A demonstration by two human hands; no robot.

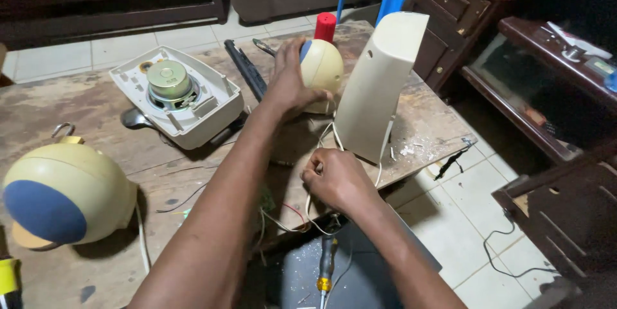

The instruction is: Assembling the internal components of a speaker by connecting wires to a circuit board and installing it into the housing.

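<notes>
With the left hand (292, 84) clasped over the small round cream plastic speaker (323, 66) on the worn wooden table (77, 110), the right hand (337, 180), pinching the thin white wires (323, 139), should draw them gently, avoiding snags

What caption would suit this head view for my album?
Left hand steadies a round cream speaker while right hand grips white wires.
</notes>
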